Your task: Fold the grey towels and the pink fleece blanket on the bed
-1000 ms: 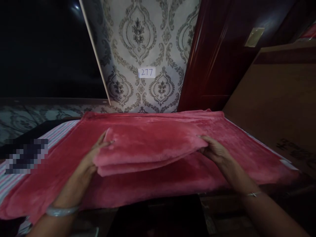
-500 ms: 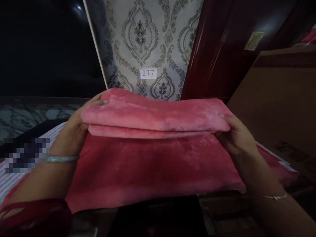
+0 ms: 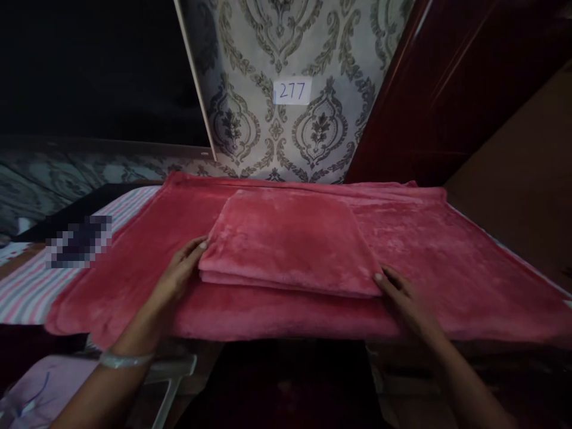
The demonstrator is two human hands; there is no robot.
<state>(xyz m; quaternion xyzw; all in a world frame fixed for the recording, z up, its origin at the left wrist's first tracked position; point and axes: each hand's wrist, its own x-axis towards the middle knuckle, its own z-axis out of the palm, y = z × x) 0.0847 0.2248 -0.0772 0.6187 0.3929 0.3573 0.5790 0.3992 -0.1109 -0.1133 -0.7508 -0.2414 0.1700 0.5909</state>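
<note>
A folded pink fleece blanket (image 3: 290, 241), lying on a spread pink blanket (image 3: 447, 268) (same plush), is being steadied at its near corners by the open left hand (image 3: 179, 277) and right hand (image 3: 402, 298), neither gripping, so its slippery layers could be nudged askew.

A counter (image 3: 27, 295) covered by a pink-and-white striped cloth (image 3: 40, 286) carries a large red fleece blanket (image 3: 447, 262) spread flat across most of its width. A smaller folded red blanket (image 3: 290, 238) lies on top of the spread one, near the middle.
</note>
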